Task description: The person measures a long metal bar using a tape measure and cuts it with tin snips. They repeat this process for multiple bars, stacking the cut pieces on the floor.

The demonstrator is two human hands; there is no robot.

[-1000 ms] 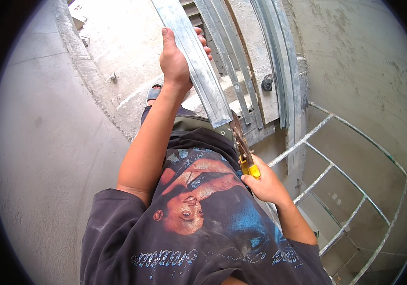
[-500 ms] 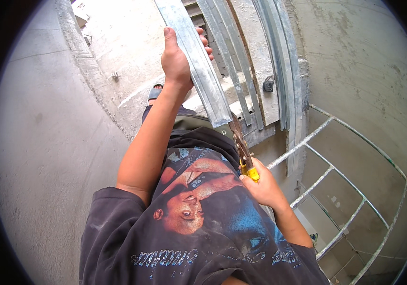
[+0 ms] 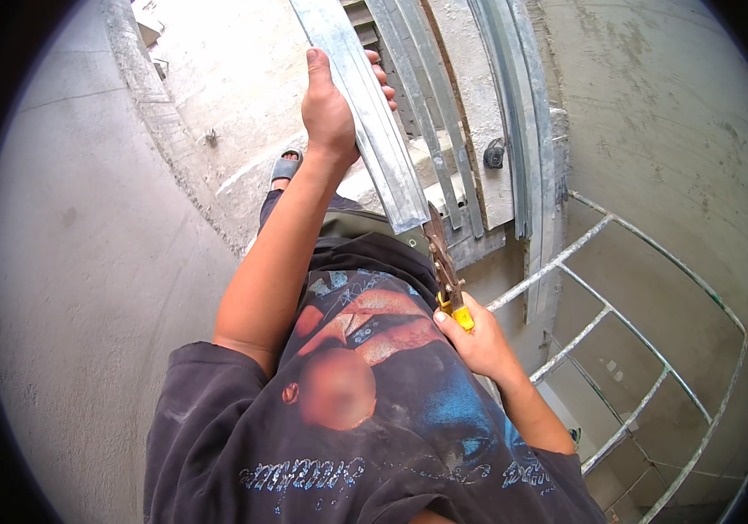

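My left hand (image 3: 332, 113) is wrapped round a long galvanized metal channel (image 3: 372, 131), thumb on the near side and fingertips curling past the far edge. The channel slants down toward my waist, its top running out of view. In my right hand (image 3: 476, 339) are tin snips (image 3: 446, 266) with yellow grips, held in a closed grasp. Their dark blades point up to the lower right corner of the channel's end. Whether the blades bite into the metal is too small to tell.
More metal channels (image 3: 507, 113) lie lengthwise on a ledge to the right, with a black tape measure (image 3: 494, 155) beside them. A welded metal railing frame (image 3: 610, 310) stands at the right over a drop. Bare plastered walls (image 3: 86, 262) rise on both sides; my sandalled foot (image 3: 285, 168) is on the concrete.
The channel and my left hand have shifted very slightly to the right. My right hand's grip on the snips has moved slightly left, with the handles a little closer together.
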